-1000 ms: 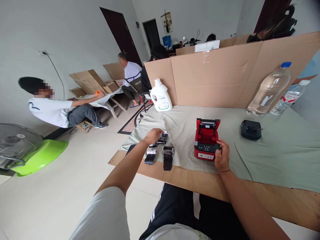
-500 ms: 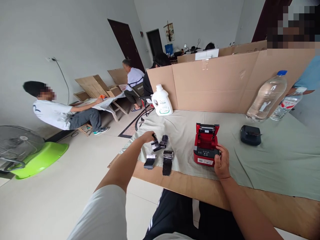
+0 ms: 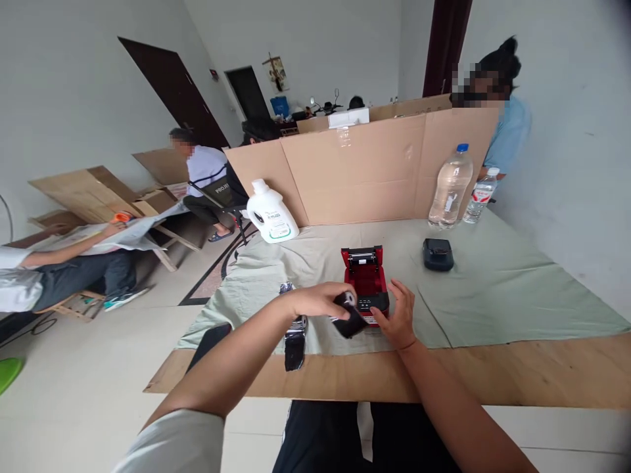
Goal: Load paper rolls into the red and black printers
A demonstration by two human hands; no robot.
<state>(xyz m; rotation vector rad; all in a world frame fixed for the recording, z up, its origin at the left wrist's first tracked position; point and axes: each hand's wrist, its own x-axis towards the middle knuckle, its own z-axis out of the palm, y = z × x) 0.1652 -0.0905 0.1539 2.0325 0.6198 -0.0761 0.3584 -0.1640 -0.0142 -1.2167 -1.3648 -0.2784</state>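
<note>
My left hand (image 3: 325, 300) is closed on a small black paper roll (image 3: 351, 316) whose loose end hangs down, just in front of a small red and black label printer (image 3: 367, 282). The printer's lid stands raised, showing a red compartment inside. My right hand (image 3: 398, 316) is at the printer's front right corner, fingers apart and thumb near its front face. Another black roll (image 3: 294, 348) lies on the cloth under my left forearm, with a further one (image 3: 286, 288) partly hidden behind that arm.
A white detergent jug (image 3: 273, 213) stands at the back left before a cardboard partition (image 3: 355, 177). Two clear bottles, one large (image 3: 451, 187) and one small (image 3: 480, 197), stand back right. A black case-like object (image 3: 438, 254) sits right of the printer. Other people sit nearby.
My left hand has lifted a black roll from the group at left and carried it right, to the printer. My right fingers have loosened from the printer's corner. The view has turned right.
</note>
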